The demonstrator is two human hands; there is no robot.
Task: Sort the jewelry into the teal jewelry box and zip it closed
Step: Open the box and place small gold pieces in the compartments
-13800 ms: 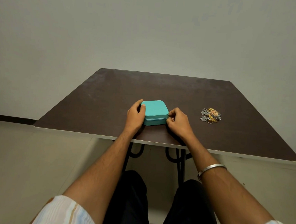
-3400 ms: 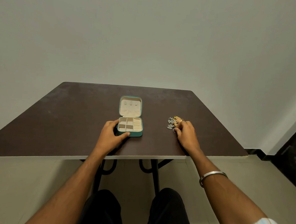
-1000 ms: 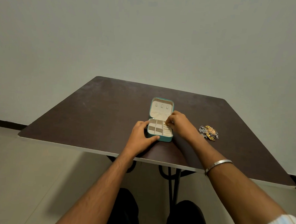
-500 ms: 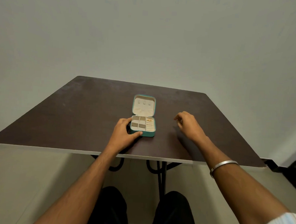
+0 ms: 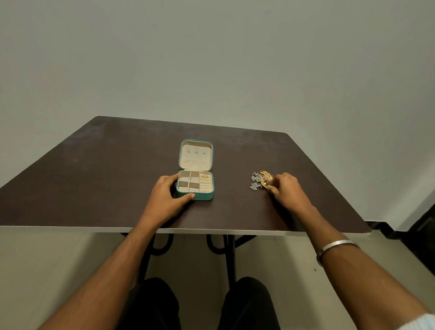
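Observation:
The teal jewelry box (image 5: 204, 196) lies open on the dark table (image 5: 110, 174), its lid (image 5: 196, 155) flat behind the cream compartments. One small gold piece (image 5: 205, 175) sits in the back right compartment. My left hand (image 5: 168, 197) grips the box's near left corner, thumb along the front wall. A small heap of silver and gold jewelry (image 5: 260, 179) lies to the right of the box. My right hand (image 5: 285, 190) reaches into the heap's right side, fingertips curled onto the pieces; whether it holds one is hidden.
The table's near edge (image 5: 208, 232) runs just behind my forearms, with black metal legs (image 5: 228, 256) beneath it. A plain grey wall stands behind the table. A dark step or floor edge (image 5: 415, 225) shows at the far right.
My right hand has travelled right from mid-table to the jewelry heap. A gold piece now lies in the box. My left hand has stayed on the box.

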